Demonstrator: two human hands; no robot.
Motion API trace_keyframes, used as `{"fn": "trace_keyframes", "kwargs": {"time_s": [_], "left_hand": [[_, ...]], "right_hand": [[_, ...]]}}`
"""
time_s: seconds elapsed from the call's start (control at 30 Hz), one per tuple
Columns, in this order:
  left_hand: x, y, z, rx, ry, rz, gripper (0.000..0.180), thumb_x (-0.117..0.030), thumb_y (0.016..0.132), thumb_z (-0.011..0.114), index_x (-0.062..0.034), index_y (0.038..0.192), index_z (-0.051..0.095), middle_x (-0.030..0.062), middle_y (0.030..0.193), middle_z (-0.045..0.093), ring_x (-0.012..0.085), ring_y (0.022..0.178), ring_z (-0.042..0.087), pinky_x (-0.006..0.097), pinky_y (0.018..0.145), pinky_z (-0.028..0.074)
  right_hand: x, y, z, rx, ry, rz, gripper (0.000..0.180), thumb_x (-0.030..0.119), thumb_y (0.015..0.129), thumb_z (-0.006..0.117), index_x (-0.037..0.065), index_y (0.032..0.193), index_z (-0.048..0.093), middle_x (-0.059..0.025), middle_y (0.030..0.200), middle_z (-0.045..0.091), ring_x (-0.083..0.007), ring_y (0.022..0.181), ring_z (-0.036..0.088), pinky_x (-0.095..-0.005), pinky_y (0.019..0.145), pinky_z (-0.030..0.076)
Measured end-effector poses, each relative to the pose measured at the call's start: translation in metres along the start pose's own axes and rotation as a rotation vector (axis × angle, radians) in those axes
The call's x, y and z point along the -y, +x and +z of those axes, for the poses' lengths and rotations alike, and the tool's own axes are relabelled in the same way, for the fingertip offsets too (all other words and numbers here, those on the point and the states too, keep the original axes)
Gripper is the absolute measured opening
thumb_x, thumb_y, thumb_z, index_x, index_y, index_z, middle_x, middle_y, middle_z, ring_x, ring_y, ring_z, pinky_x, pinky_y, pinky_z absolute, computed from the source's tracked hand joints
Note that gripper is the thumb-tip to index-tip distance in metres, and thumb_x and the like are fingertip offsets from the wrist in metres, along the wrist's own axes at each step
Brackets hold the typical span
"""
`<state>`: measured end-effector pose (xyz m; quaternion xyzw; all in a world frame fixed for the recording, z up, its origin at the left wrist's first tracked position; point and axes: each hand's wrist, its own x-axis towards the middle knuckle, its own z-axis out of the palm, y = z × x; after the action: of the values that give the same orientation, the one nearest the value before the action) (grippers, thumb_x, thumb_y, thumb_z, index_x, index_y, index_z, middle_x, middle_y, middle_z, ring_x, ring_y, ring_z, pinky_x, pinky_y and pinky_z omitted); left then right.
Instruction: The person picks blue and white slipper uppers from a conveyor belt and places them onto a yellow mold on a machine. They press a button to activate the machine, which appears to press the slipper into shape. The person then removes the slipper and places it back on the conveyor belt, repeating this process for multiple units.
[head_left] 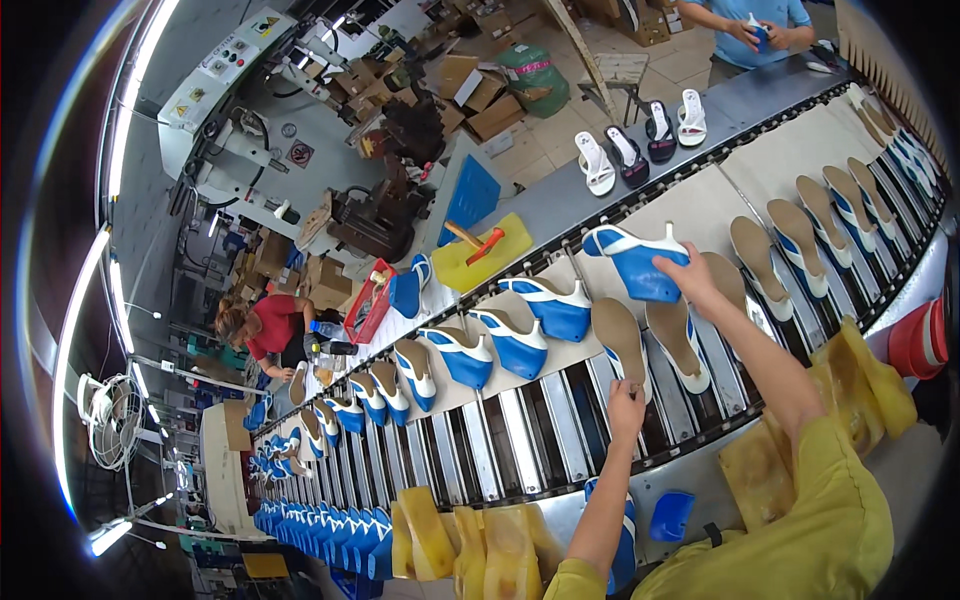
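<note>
My right hand (pixel 688 272) grips a white-strapped high-heeled shoe on a blue last (pixel 635 262), tipped on its side above the conveyor's far edge. Its fingers close on the blue part near the heel end. Lower down, my left hand (pixel 627 402) is closed, with a small dark thing showing between its fingers that I cannot make out. Just beyond it lies a shoe with a tan sole (pixel 620 335) facing up. A second sole-up shoe (pixel 680 345) lies to its right, below my right wrist.
Several blue-and-white shoes (pixel 520 340) line the slatted conveyor (pixel 530 430). Finished sandals (pixel 597 165) stand on the far ledge beside an orange hammer (pixel 485 247) on a yellow pad (pixel 510 250). Yellow blocks (pixel 510 550) line the near side. Two co-workers, one red-shirted (pixel 275 325), one blue-shirted (pixel 735 15), stand beyond.
</note>
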<state>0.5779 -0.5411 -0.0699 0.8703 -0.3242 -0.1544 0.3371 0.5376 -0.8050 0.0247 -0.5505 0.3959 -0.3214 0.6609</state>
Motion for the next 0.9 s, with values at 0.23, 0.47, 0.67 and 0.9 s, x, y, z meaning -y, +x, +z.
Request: {"fn": "trace_keyframes", "kwargs": {"time_s": [0.23, 0.47, 0.67, 0.9], "left_hand": [[-0.015, -0.047, 0.0, -0.021, -0.05, -0.084, 0.013, -0.013, 0.083, 0.071, -0.0012, 0.087, 0.071, 0.017, 0.086, 0.061, 0.029, 0.069, 0.066, 0.038, 0.068, 0.054], [0.015, -0.079, -0.032, 0.047, -0.41, -0.192, 0.044, -0.016, 0.091, 0.069, -0.0026, 0.131, 0.057, 0.0093, 0.109, 0.063, 0.0136, 0.092, 0.062, 0.029, 0.079, 0.052], [0.023, -0.147, -0.137, -0.262, -0.55, -0.678, 0.037, -0.024, 0.097, 0.061, -0.0017, 0.126, 0.061, 0.0066, 0.11, 0.066, 0.014, 0.096, 0.06, 0.027, 0.086, 0.048], [0.061, -0.265, -0.137, 0.292, -0.854, -1.18, 0.069, -0.064, 0.093, 0.052, -0.0081, 0.132, 0.057, 0.01, 0.111, 0.067, 0.0208, 0.098, 0.064, 0.036, 0.089, 0.05]], "right_hand": [[-0.054, 0.086, 0.038, 0.194, -0.205, 0.087, 0.073, 0.046, 0.078, 0.079, 0.0, 0.128, 0.055, -0.015, 0.114, 0.066, -0.0227, 0.101, 0.065, -0.0349, 0.085, 0.053], [-0.108, 0.13, 0.003, 0.455, -0.573, 0.099, 0.067, 0.045, 0.083, 0.073, -0.003, 0.129, 0.06, -0.0207, 0.117, 0.067, -0.0253, 0.107, 0.065, -0.0358, 0.094, 0.049], [-0.115, 0.114, -0.012, 0.353, -0.964, -0.017, 0.055, 0.029, 0.087, 0.067, 0.015, 0.139, 0.055, -0.0253, 0.111, 0.067, -0.038, 0.105, 0.065, -0.0412, 0.094, 0.049], [-0.062, -0.163, 0.023, 0.619, -0.858, -0.709, 0.01, 0.01, 0.082, 0.062, 0.004, 0.089, 0.061, -0.0152, 0.092, 0.059, -0.0338, 0.088, 0.059, -0.0454, 0.075, 0.046]]}}
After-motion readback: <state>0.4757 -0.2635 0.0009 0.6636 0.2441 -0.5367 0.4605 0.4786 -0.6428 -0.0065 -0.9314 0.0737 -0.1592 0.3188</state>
